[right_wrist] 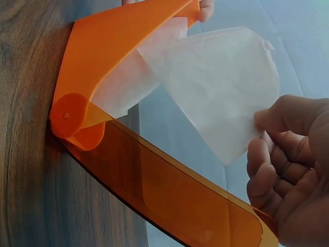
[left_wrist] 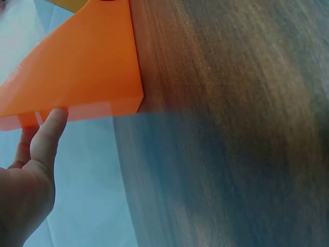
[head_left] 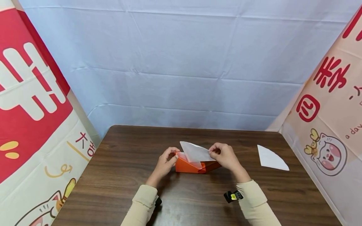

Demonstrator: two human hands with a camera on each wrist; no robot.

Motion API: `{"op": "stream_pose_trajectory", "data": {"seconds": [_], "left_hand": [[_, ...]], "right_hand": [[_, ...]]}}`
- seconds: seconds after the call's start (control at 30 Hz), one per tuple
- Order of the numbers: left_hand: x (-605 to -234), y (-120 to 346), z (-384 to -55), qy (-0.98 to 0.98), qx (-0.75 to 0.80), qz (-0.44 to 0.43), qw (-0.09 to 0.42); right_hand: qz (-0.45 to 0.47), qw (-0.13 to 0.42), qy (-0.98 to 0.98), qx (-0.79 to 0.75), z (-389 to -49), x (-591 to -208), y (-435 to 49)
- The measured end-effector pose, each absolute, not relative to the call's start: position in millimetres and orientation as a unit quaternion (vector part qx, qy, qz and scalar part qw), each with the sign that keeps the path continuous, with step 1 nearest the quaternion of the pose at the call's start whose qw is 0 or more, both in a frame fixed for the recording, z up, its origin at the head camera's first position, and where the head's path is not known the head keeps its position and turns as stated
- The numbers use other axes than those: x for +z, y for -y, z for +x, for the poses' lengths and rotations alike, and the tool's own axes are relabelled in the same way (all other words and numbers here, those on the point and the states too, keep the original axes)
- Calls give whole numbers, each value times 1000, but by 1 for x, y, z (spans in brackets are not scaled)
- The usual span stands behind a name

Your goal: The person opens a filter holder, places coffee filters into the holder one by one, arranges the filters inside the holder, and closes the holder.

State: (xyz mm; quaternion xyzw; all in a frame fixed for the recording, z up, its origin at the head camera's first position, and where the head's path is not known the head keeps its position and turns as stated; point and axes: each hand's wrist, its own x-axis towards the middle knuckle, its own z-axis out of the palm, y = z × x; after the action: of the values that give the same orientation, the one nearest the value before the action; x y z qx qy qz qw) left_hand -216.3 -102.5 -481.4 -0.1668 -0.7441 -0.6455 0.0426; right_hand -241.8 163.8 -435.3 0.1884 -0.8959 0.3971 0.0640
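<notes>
An orange box (head_left: 186, 167) with slanted sides stands on the table, its see-through amber lid (right_wrist: 175, 188) swung down toward the right on a round hinge. My left hand (head_left: 165, 164) holds the box's left end, thumb and fingers against the end wall. My right hand (head_left: 227, 156) pinches a white cone-shaped paper coffee filter (right_wrist: 211, 87) by one corner between thumb and index finger. The filter has a crimped edge and slants over the box opening. More white filter paper (right_wrist: 131, 82) shows inside the box; how many sheets is hidden.
One fan-shaped white paper filter (head_left: 271, 159) lies flat on the right of the dark wooden table (head_left: 118, 188). A pale cloth (head_left: 181, 62) hangs behind the table, with printed cloths on both sides. Each wrist wears a small black camera (head_left: 233, 196).
</notes>
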Motion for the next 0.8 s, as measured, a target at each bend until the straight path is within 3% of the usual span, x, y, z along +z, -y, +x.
{"op": "stream_pose_trajectory", "data": {"seconds": [0.3, 0.8], "left_hand": [[-481, 101, -216, 751, -636, -169, 51], [-485, 102, -220, 746, -644, -168, 35]], "right_hand": [[213, 58, 914, 341, -245, -439, -159], [221, 142, 930, 255, -246, -451, -144]]}}
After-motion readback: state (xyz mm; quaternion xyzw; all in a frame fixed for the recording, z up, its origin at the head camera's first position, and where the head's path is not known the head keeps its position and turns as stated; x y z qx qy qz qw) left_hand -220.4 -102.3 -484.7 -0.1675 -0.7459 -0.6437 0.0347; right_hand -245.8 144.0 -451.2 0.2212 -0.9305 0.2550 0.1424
